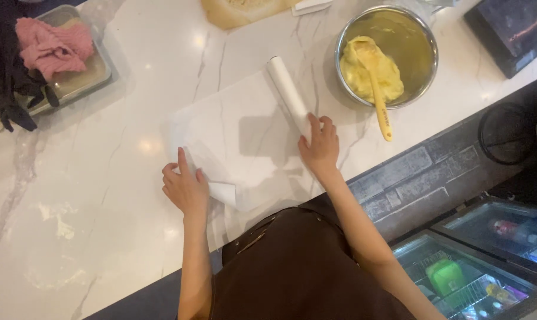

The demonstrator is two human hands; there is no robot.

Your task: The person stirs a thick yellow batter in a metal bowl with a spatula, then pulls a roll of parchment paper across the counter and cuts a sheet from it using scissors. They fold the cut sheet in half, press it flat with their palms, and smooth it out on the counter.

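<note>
A sheet of white parchment paper lies unrolled on the white marble counter. Its roll rests at the sheet's right side. My right hand presses on the near end of the roll and the paper. My left hand pinches the sheet's near left corner, which is folded up. A steel bowl of yellow batter stands beyond the roll, with a yellow spatula resting in it, handle over the rim.
A metal tray with a pink cloth and a black cloth sits at the far left. A dark device is at the far right. Beyond the counter edge are a brick-pattern floor and glass-topped chest freezers.
</note>
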